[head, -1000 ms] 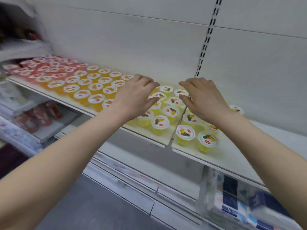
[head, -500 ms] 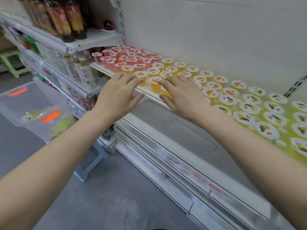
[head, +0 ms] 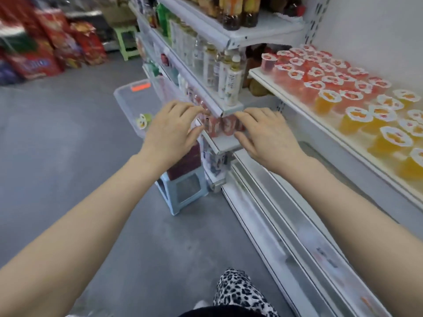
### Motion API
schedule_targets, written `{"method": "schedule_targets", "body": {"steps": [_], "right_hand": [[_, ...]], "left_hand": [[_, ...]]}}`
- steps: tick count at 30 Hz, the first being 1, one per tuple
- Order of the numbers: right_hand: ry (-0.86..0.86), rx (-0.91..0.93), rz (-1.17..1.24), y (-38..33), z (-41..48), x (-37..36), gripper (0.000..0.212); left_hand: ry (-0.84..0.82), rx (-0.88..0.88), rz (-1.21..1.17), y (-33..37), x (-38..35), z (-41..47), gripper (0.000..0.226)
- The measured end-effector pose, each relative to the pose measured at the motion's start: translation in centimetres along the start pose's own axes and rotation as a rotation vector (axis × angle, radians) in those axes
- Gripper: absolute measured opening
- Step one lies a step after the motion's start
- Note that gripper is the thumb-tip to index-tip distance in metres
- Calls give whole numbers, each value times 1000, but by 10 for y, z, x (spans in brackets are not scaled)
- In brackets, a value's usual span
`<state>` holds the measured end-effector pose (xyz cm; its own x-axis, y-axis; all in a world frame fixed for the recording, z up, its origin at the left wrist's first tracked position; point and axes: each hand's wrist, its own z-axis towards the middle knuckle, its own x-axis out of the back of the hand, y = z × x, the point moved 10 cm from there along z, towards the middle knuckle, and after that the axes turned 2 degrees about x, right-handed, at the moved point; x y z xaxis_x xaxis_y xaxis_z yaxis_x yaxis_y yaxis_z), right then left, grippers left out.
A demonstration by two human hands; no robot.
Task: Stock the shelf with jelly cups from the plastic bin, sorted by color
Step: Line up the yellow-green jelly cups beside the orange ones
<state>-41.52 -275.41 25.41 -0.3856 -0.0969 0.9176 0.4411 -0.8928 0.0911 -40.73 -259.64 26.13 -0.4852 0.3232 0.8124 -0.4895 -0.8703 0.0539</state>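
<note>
Clear plastic bin (head: 128, 97), far left: one green jelly cup (head: 143, 120). Left hand (head: 170, 131), right hand (head: 265, 133): loosely bent, empty. Shelf (head: 288, 100), right: round red cups (head: 315, 72), orange cups (head: 354, 120).

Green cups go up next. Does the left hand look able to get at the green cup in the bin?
Probably yes: the bin looks lidless, the green cup lies uncovered just left of the empty left hand, and nothing shows between them.

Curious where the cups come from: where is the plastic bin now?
In the head view, the clear bin sits left of centre, just beyond the left hand, beside the bottle shelves.
</note>
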Motion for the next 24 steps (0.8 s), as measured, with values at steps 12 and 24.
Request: {"method": "schedule_targets", "body": {"steps": [12,24], "right_hand": [[6,205,207,-44,175,-127,47],[-207,311,345,-70,327,-276,47]], "left_hand": [[-35,328,87,-193,-66,9,40],[-154,633,54,-350,-156,21,34]]}}
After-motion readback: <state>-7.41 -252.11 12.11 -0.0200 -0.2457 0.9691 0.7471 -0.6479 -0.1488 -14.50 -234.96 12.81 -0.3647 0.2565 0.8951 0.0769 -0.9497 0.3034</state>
